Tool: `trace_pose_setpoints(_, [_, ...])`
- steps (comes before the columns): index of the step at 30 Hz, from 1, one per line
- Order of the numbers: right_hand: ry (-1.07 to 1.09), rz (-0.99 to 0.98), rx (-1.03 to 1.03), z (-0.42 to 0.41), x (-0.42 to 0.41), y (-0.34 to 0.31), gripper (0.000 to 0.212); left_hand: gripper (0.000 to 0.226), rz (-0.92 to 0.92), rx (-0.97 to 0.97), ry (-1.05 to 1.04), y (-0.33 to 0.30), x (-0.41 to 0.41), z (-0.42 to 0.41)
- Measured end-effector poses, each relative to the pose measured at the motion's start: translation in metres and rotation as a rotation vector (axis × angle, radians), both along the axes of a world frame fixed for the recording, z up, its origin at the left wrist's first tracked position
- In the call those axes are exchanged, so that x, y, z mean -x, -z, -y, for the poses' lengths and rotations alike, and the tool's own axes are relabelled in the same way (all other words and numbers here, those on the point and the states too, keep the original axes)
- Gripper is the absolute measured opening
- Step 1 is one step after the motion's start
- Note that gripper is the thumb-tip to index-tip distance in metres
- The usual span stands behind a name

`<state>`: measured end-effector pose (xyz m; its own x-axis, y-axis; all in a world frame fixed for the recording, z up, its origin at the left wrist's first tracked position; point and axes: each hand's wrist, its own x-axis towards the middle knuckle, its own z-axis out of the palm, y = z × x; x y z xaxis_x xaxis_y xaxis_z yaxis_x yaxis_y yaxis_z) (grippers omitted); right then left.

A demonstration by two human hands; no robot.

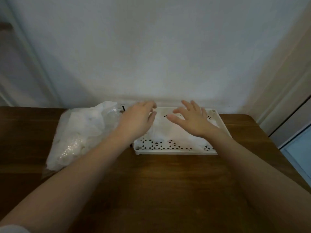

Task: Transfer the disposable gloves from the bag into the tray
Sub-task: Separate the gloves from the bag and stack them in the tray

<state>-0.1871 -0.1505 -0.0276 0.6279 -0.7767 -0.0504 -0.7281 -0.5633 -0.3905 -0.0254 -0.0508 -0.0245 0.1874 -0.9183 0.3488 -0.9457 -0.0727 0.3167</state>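
Note:
A white perforated tray stands on the wooden table near the wall. Thin, clear disposable gloves lie spread inside it. To the tray's left lies a crumpled clear plastic bag with more gloves inside. My left hand hovers over the tray's left end, next to the bag's mouth, fingers loosely curved and blurred; I see nothing gripped in it. My right hand is spread flat with fingers apart above the gloves in the tray.
The brown wooden table reaches to a white wall behind the tray. A small black object peeks out between bag and tray. A door frame and floor show at the right, past the table's edge.

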Motion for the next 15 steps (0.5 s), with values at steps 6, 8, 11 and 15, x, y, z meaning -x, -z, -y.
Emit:
trace_pose_setpoints(6, [-0.223, 0.138, 0.132, -0.043, -0.069, -0.009, 0.030, 0.046, 0.280, -0.138, -0.483, 0.000, -0.052, -0.029])
trace_pose_setpoints(8, [-0.255, 0.152, 0.104, -0.052, -0.083, -0.007, 0.024, 0.054, 0.181, -0.304, -0.548, 0.006, -0.069, -0.033])
trace_pose_setpoints(11, [-0.273, 0.164, 0.085, -0.063, -0.098, -0.008, 0.022, 0.065, -0.065, -0.381, -0.506, 0.013, -0.089, -0.037])
trace_pose_setpoints(15, [-0.260, 0.258, 0.052, -0.072, -0.099, -0.013, 0.021, 0.045, -0.230, -0.360, -0.408, 0.006, -0.100, -0.049])
